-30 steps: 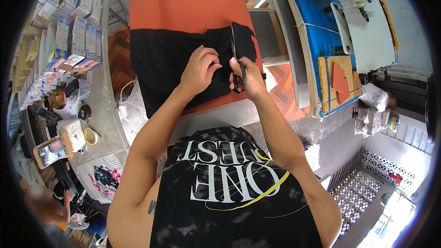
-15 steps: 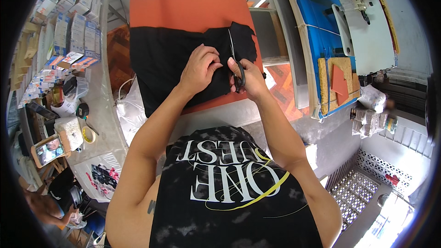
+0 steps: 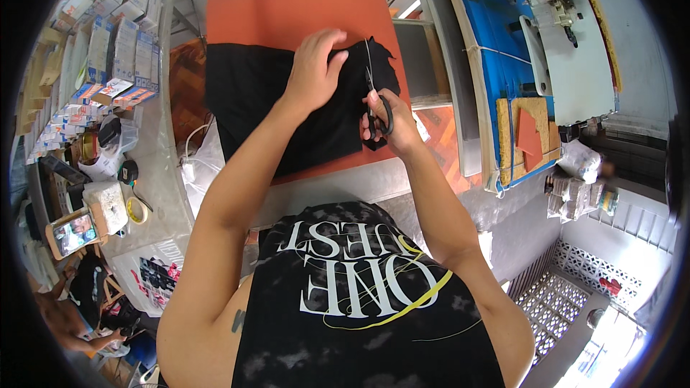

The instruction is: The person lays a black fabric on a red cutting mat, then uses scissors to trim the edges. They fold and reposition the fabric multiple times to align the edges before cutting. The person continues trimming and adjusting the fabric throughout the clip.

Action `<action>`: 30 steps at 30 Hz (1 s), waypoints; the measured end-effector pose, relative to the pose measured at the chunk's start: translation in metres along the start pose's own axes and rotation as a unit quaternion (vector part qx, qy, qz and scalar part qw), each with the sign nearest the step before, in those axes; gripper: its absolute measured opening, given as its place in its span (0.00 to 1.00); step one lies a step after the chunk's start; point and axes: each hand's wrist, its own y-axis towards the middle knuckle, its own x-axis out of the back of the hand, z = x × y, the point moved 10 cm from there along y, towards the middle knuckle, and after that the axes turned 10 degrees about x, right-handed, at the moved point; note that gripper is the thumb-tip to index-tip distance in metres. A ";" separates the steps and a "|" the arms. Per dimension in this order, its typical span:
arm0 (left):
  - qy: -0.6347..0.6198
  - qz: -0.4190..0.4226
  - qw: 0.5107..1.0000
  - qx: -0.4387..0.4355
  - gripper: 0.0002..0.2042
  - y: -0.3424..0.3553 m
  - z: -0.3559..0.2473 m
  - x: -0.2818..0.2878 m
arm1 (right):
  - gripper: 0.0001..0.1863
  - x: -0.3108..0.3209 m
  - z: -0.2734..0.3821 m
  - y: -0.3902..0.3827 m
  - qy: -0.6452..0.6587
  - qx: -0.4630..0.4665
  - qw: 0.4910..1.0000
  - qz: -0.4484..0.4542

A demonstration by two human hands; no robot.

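Black fabric [image 3: 262, 129] lies across an orange-red board [image 3: 295, 7] in the middle of the view, with a narrow right part divided from the main piece along a line. My right hand [image 3: 384, 111] grips black-handled scissors [image 3: 389, 120], whose long metal blades point away from me along that line, near the fabric's right side. My left hand [image 3: 316, 65] is over the upper edge of the fabric, left of the blades, with fingers curved and thumb apart from them; whether the fingertips touch the cloth I cannot tell.
Stacked boxes [image 3: 115, 65] line the left shelf. A phone [image 3: 75, 231] and tape roll [image 3: 136, 210] sit on the left bench. A blue board [image 3: 485, 57] with an air regulator [image 3: 560, 11] stands at right. Another person [image 3: 61, 323] is at the lower left.
My left hand has moved forward toward the fabric's upper edge and its thumb has spread. My right hand with the scissors has shifted slightly right. The other person's arm has moved.
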 end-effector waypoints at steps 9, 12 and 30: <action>-0.052 0.412 0.856 0.306 0.18 0.029 0.046 -0.053 | 0.31 -0.002 0.003 -0.002 0.045 0.069 0.996 0.017; -0.157 0.390 0.849 0.321 0.16 0.028 0.043 -0.049 | 0.33 -0.005 0.006 -0.005 0.057 0.086 0.994 0.034; -0.289 0.270 0.843 0.365 0.18 0.035 0.017 -0.009 | 0.39 -0.018 0.034 -0.015 0.118 0.118 0.978 0.125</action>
